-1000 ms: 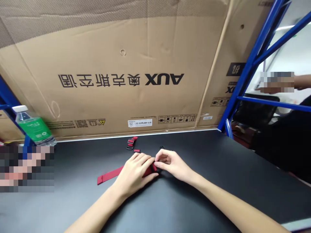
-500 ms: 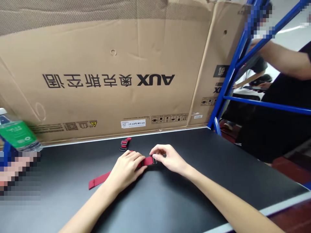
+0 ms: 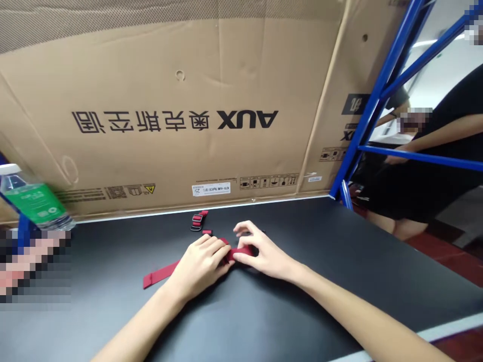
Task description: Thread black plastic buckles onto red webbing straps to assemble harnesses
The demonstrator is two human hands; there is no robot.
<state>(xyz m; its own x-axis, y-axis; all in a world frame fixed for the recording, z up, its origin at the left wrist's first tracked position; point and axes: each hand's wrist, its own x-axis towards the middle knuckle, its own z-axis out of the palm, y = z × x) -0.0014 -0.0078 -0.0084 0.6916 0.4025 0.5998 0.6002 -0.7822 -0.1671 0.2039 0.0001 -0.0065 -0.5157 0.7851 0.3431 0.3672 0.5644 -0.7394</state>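
A red webbing strap (image 3: 161, 274) lies across the black tabletop, its folded end sticking out to the left from under my left hand (image 3: 204, 259). My left hand is closed over the middle of the strap, fingers and thumb pinching it. My right hand (image 3: 266, 255) holds the strap's other part between thumb and a curled finger, with the index finger raised. The right end of the strap is mostly hidden by this hand. Just beyond my left hand lies a red strap piece with a black slide buckle (image 3: 196, 219).
A large cardboard box (image 3: 181, 156) with upside-down printing stands along the table's back edge. A water bottle (image 3: 35, 198) with a green label is at the left. Blue metal frame bars (image 3: 362, 125) rise at the right, with people in dark clothes beyond them.
My right hand has shifted its grip from the strap's black buckle end to the red webbing, its index finger lifting. My left hand stays on the strap. The view has turned slightly.
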